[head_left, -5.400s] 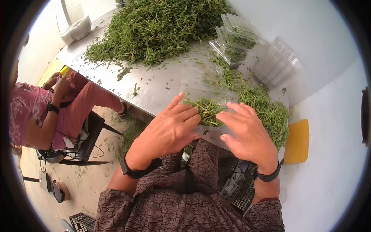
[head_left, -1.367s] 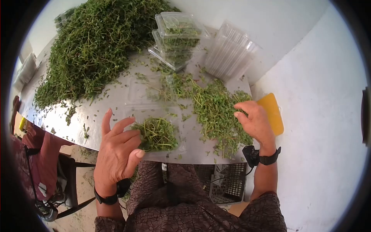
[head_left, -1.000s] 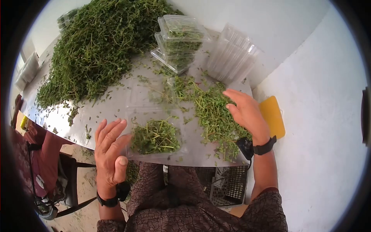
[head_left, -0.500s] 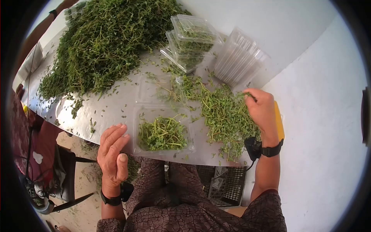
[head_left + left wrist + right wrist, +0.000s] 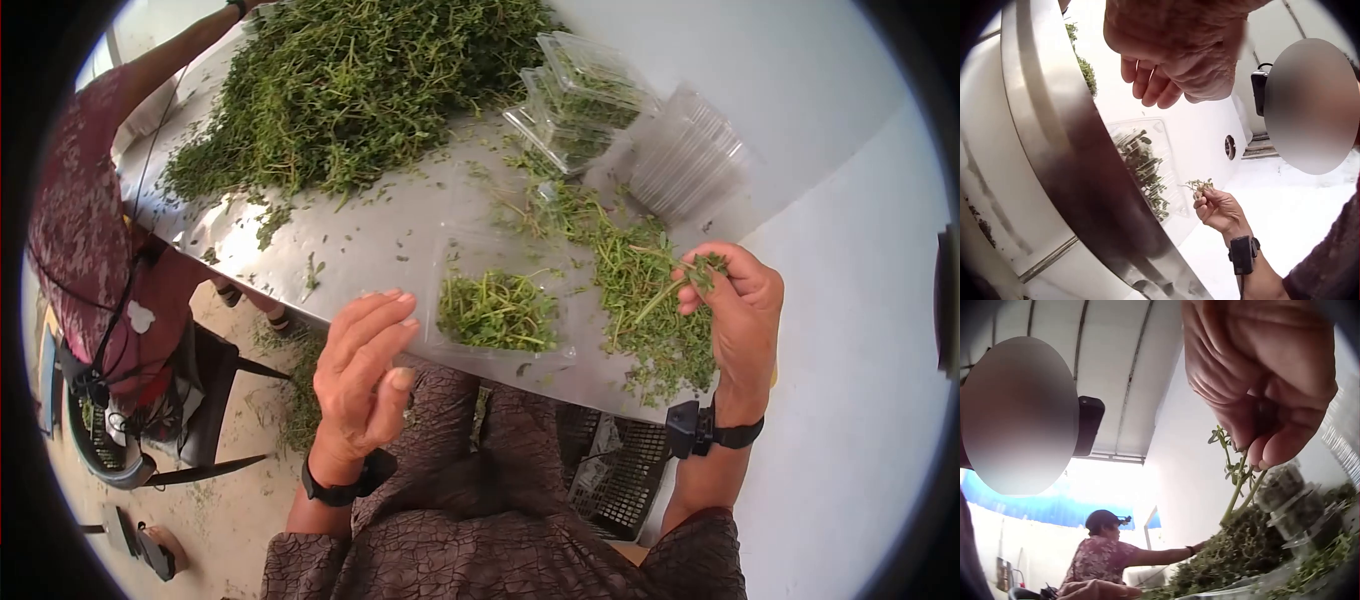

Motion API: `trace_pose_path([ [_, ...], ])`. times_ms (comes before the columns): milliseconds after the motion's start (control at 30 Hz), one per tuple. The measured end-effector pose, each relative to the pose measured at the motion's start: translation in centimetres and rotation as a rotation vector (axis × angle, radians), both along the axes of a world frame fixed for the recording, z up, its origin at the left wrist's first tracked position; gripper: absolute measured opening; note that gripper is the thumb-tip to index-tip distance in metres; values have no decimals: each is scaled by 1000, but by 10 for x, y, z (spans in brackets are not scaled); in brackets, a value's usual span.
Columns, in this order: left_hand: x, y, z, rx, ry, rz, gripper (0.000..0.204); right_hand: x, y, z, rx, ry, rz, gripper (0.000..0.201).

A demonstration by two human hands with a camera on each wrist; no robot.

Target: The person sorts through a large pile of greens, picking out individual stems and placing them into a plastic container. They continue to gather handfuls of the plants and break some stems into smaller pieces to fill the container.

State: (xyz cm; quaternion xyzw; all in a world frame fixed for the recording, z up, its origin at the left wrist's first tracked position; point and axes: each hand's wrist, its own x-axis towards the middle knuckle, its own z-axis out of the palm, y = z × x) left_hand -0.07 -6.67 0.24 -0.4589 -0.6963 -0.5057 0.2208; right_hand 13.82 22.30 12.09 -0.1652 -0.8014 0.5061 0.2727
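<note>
Up comes your right hand off the small loose heap of herbs, now pinching a sprig of herb between thumb and fingertips, lifted just right of that heap. Your left hand has slid back to the near table edge, fingers relaxed and gripping nothing, just left of the one open clear clamshell tray, which sits part-filled with cuttings at the near edge of the steel table. Far right, three closed, filled clamshells are stacked, with one stack of empty trays lying beside them. One big herb pile covers the far left. One other person reaches in at left.
</note>
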Motion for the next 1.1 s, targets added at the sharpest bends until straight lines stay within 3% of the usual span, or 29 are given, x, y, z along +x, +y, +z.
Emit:
trace_pose_path([
  [167, 27, 8, 28, 77, -60, -105, 33, -8, -45, -10, -136, 133, 169, 13],
  [267, 40, 11, 37, 43, -60, -215, 41, -4, -79, -15, -88, 108, 226, 12],
  [400, 61, 11, 32, 46, -228, -274, 46, 8, -108, -36, -151, 101, 330, 12],
  [600, 72, 2, 27, -182, -738, -431, 22, 27, -120, -63, -337, 10, 290, 12],
  [700, 72, 7, 25, -227, -532, -405, 16, 29, -120, -73, -276, 22, 299, 11],
  [833, 69, 7, 38, -232, -556, -363, 13, 28, -118, -55, -360, 4, 213, 10],
  [933, 66, 7, 46, -248, -448, -223, 14, 20, -107, -43, -368, 135, 154, 10],
  [1067, 59, 9, 48, -151, -478, -154, 16, 0, -96, -42, -194, 291, 73, 9],
  [1100, 56, 11, 50, -147, -478, -145, 16, -9, -91, -45, 47, 306, 19, 11],
])
